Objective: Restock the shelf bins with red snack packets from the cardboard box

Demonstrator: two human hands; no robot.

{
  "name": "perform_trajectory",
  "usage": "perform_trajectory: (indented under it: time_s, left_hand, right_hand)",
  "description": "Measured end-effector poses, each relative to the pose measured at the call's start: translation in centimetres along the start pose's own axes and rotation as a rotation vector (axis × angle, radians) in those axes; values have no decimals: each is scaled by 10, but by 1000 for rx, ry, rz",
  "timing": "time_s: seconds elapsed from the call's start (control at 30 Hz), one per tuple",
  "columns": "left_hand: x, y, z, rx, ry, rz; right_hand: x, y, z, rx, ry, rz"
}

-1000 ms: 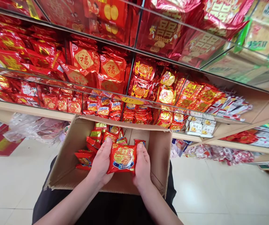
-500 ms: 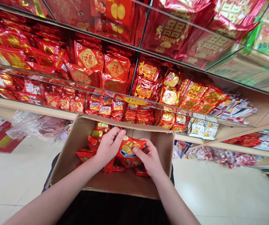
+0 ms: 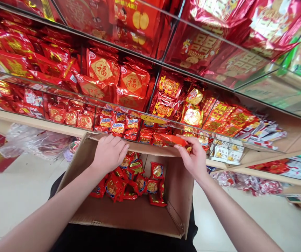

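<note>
My right hand (image 3: 194, 156) pinches a red snack packet (image 3: 175, 140) between thumb and fingers, just past the far edge of the cardboard box (image 3: 150, 149), close to the shelf. My left hand (image 3: 110, 153) is closed over the box's far rim, its fingers bent across the edge and their tips hidden. Down inside the box, between my forearms, lie several loose red packets (image 3: 140, 184) with gold and blue printing. Behind the held packet, small red packets (image 3: 146, 135) stand in a shelf compartment, partly covered by it.
A clear front strip with a yellow price label (image 3: 152, 119) runs along the shelf. Larger red bags (image 3: 102, 70) fill compartments above. White packets (image 3: 226, 150) stand at right. Plastic-wrapped goods (image 3: 39, 141) lie on the floor at left.
My right hand has carried one packet up and forward out of the box to the shelf front. My left hand has left the packet and moved onto the box's far rim.
</note>
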State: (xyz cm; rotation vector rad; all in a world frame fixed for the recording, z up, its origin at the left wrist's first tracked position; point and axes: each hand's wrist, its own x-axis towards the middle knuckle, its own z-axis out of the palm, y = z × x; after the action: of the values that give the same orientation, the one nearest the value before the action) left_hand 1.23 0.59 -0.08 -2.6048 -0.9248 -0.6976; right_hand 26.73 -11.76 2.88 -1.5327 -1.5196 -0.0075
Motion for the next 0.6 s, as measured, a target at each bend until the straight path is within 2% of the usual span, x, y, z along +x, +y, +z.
perform_trajectory:
  time_s: [0.07,0.1,0.2,0.27,0.47,0.6]
  left_hand:
    - [-3,0,3,6,29,8]
    - [-3,0,4,8,39,4]
    - [-3,-1,8,10,58,-15]
    - [-3,-1,9,6,64,-18]
    - [-7,1,10,-22,62,-29]
    - [-7,0,10,-35,58,-36]
  right_hand:
    - [4,11,-1,-136,-142,-75]
    - [8,18,0,-192,-256,-46]
    - [31,35,12,-307,-551,192]
    - [48,44,27,-334,-630,291]
    - [76,73,91,-337,-562,430]
    - [87,87,122,-346,-471,477]
